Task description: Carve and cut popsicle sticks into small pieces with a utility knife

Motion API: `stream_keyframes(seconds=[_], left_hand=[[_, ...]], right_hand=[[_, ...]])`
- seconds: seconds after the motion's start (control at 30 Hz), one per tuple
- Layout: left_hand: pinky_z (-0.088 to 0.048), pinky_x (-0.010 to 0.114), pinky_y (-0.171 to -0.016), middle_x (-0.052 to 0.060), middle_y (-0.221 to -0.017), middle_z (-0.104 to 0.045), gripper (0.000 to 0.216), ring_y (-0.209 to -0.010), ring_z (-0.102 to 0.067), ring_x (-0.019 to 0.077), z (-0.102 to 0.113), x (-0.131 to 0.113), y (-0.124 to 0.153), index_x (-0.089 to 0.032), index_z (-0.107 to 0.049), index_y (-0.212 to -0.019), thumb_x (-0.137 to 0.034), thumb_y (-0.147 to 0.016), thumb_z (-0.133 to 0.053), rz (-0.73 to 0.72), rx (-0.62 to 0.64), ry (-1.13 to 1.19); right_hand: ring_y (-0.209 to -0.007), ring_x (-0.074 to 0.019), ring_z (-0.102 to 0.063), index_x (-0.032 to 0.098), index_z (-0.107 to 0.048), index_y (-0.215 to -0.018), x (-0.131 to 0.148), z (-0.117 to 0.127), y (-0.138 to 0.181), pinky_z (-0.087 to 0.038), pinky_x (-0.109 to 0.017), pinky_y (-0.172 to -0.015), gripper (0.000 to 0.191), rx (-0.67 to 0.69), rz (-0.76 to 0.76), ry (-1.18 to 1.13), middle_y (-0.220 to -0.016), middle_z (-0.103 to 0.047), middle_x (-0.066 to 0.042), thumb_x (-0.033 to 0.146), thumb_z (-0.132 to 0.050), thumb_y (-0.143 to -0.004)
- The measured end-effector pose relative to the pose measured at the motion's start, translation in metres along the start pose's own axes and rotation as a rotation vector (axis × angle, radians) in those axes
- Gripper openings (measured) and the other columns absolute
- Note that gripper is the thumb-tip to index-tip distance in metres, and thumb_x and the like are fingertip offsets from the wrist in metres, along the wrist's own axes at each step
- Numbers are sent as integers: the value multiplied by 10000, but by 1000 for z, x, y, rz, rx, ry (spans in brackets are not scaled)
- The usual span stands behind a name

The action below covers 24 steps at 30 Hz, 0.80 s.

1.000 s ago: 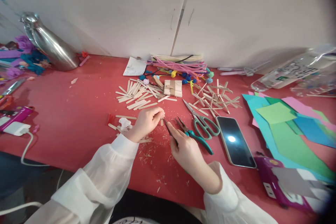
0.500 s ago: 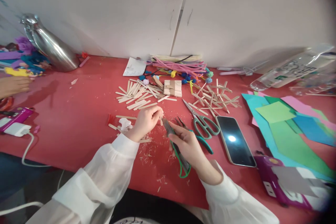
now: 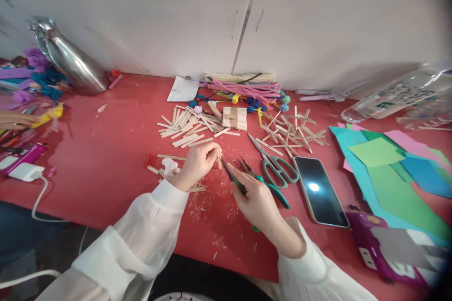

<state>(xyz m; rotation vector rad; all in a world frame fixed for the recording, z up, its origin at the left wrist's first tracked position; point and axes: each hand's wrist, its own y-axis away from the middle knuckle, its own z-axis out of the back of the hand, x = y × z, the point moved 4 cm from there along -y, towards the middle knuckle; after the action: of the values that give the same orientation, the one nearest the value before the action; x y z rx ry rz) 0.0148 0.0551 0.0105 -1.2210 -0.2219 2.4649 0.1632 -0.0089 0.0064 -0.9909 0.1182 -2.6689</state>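
My left hand is closed in a pinch on a small piece of wooden stick, held just above the red table. My right hand grips a green-handled cutting tool, its dark tip right beside the stick piece. Wood shavings lie scattered under both hands. Both wrists are in white sleeves.
A pile of flat wooden sticks, a stick block and thin sticks lie behind the hands. Green scissors, pliers and a phone lie to the right, then coloured paper. Another person's hand is at far left.
The tool in my right hand swung from showing its long handles back to a low grip with the tip at the stick. The other person's hand at far left shifted, holding something yellow.
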Motion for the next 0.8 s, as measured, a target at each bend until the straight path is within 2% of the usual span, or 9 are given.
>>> stream_keyframes(seconds=[0.2, 0.4, 0.53, 0.67, 0.8], left_hand=[[-407, 191, -593, -12, -648, -617, 226, -607, -565, 113, 0, -4, 2, -182, -565, -737, -269, -887, -419, -32, -2, -38], [-392, 171, -555, -31, -615, -610, 216, -556, -553, 93, -1, -9, 4, -186, -556, -728, -247, -889, -426, -19, 30, -17], [-409, 176, -572, -28, -633, -628, 184, -586, -579, 104, -2, -8, 4, -189, -562, -752, -245, -880, -443, -5, 10, -10], [-430, 180, -577, -24, -613, -625, 196, -581, -587, 107, -2, -8, 2, -186, -551, -741, -219, -881, -418, -2, -4, 35], [-453, 191, -579, -10, -622, -627, 217, -598, -604, 117, -3, -4, 2, -183, -537, -735, -246, -891, -400, 19, -10, 81]], right_hand=[[-635, -176, -643, 163, -582, -1207, -2, -4, 3, -508, -255, -556, 472, -26, 53, 142, -830, -697, -79, 137, -406, -770], [-521, -176, -608, 68, -580, -1197, 3, -10, 6, -444, -245, -432, 496, -67, 80, 195, -724, -673, -96, 117, -365, -753], [-472, -140, -544, 59, -558, -1220, -1, -10, 4, -417, -236, -423, 487, 1, -25, -41, -715, -668, -79, 158, -387, -774], [-375, -94, -409, 91, -547, -1247, -11, -15, 2, -355, -217, -373, 501, 78, -278, -406, -522, -565, 26, 241, -456, -778], [-377, -91, -421, 117, -565, -1234, -13, -19, -1, -366, -219, -388, 534, 85, -439, -706, -469, -531, 58, 267, -537, -722]])
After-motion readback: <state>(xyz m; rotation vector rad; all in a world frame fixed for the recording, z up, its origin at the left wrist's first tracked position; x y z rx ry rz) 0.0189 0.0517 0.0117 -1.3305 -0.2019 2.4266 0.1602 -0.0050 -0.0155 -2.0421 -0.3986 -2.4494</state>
